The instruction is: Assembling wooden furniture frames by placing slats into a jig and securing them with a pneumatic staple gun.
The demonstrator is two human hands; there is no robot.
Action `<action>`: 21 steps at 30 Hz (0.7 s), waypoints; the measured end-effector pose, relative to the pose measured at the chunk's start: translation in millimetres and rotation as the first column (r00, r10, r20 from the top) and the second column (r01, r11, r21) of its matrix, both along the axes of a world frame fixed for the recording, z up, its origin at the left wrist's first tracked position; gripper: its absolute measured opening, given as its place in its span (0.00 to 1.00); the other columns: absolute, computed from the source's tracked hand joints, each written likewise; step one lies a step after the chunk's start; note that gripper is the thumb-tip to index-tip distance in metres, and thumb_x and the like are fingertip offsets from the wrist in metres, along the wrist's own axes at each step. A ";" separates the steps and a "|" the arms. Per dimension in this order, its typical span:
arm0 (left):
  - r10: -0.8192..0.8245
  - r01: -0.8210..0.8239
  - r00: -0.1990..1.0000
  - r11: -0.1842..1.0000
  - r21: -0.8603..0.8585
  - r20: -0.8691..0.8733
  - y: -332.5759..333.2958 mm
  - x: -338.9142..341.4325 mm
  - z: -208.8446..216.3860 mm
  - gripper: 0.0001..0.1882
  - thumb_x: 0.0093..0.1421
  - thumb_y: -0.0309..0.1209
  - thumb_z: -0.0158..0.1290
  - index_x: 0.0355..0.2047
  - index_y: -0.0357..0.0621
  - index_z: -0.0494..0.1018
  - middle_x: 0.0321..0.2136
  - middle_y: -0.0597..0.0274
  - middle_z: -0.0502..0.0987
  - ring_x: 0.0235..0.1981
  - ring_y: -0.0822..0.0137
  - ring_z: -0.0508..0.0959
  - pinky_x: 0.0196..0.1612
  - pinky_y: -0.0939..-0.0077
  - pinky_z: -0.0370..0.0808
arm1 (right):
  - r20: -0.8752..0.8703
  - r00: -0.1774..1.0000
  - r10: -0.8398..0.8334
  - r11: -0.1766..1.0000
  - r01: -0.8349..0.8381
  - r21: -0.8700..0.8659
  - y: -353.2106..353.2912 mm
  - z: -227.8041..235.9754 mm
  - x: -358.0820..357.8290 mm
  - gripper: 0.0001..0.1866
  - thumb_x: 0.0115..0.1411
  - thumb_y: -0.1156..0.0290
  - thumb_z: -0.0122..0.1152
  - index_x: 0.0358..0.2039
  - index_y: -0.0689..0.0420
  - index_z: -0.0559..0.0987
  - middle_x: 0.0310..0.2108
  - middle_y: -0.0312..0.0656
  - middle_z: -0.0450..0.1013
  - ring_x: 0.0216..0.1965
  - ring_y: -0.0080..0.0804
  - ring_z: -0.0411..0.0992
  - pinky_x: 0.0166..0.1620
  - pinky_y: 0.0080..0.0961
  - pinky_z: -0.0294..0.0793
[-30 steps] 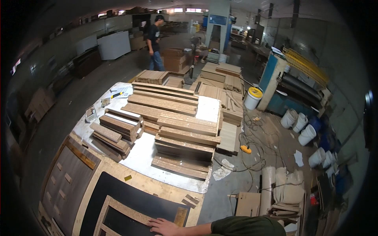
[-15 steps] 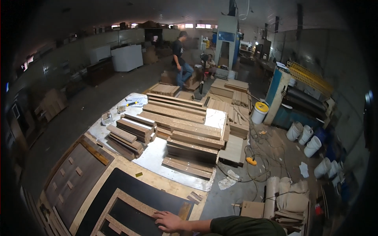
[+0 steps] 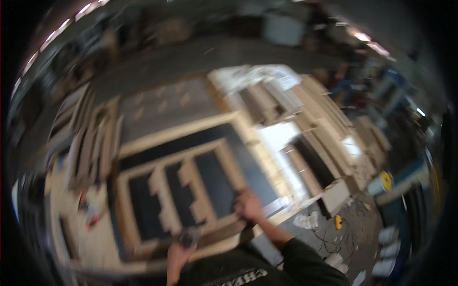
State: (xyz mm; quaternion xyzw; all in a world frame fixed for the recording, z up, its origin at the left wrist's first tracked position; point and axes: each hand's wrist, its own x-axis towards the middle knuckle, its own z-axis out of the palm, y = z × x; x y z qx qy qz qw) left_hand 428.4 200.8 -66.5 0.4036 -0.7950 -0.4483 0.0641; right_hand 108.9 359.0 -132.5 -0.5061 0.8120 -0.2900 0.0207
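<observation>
The picture is badly blurred. A light wooden frame with several dividers lies on a dark panel in front of me. My right hand rests on the frame's near right rail, its arm in a dark sleeve; I cannot tell its grip. Lower down, my left hand is closed around a small dark object at the frame's near edge. What that object is stays unclear.
Stacks of wooden boards on a white sheet stand to the right. More slats lie at the left, with small red items. On the floor at the right are a yellow-lidded bucket, a yellow tool and cables.
The view has swung down and left, so the frame now fills the middle. My left hand has come into view with a dark object. My right hand stays on the frame.
</observation>
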 end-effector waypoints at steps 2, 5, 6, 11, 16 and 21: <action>0.064 -0.068 0.992 0.997 0.032 0.112 2.3 13.8 30.7 0.24 0.43 0.50 0.63 0.24 0.38 0.78 0.21 0.45 0.77 0.29 0.47 0.79 0.32 0.59 0.75 | -0.106 0.994 -0.016 0.985 -0.003 -0.175 -5.6 8.2 -1.3 0.10 0.45 0.71 0.60 0.31 0.54 0.78 0.42 0.51 0.71 0.47 0.54 0.67 0.51 0.46 0.66; 0.207 -0.208 0.977 0.978 0.024 0.046 -0.3 35.1 79.0 0.24 0.43 0.37 0.64 0.39 0.37 0.75 0.31 0.43 0.78 0.37 0.48 0.79 0.38 0.64 0.76 | -0.010 1.000 -0.024 1.000 0.024 0.006 -6.6 19.5 -5.5 0.21 0.47 0.60 0.61 0.43 0.52 0.75 0.53 0.48 0.67 0.58 0.51 0.60 0.60 0.51 0.52; 0.274 -0.274 0.962 0.961 0.042 -0.013 -3.0 43.3 86.3 0.23 0.44 0.34 0.63 0.39 0.35 0.74 0.31 0.45 0.79 0.37 0.49 0.80 0.39 0.65 0.75 | -0.018 0.998 -0.063 0.997 0.064 0.043 -12.5 25.0 3.3 0.25 0.48 0.58 0.62 0.46 0.52 0.73 0.56 0.47 0.64 0.61 0.49 0.57 0.62 0.52 0.47; 0.207 -0.206 0.977 0.978 0.009 -0.049 -29.2 103.9 61.3 0.19 0.47 0.32 0.62 0.38 0.36 0.74 0.32 0.46 0.79 0.38 0.49 0.79 0.41 0.66 0.75 | 0.109 0.930 0.351 0.936 -0.351 -0.022 -57.8 50.5 73.9 0.39 0.43 0.53 0.67 0.56 0.52 0.67 0.62 0.43 0.58 0.64 0.48 0.52 0.63 0.55 0.44; 0.081 -0.023 0.952 0.980 -0.197 0.296 -42.0 93.0 81.1 0.22 0.46 0.34 0.61 0.41 0.38 0.74 0.37 0.45 0.77 0.40 0.43 0.75 0.44 0.59 0.73 | 0.222 0.745 0.629 0.763 -0.646 0.007 -107.8 43.2 135.0 0.38 0.47 0.59 0.64 0.59 0.52 0.64 0.62 0.41 0.58 0.65 0.43 0.51 0.65 0.46 0.48; 0.087 0.010 0.843 0.984 -0.177 0.531 -47.1 67.1 75.2 0.27 0.42 0.41 0.62 0.42 0.39 0.74 0.39 0.43 0.76 0.41 0.43 0.74 0.47 0.58 0.71 | 0.281 0.734 0.618 0.760 -0.650 0.027 -114.0 29.0 137.4 0.36 0.47 0.62 0.62 0.58 0.52 0.65 0.62 0.39 0.58 0.65 0.41 0.53 0.66 0.44 0.47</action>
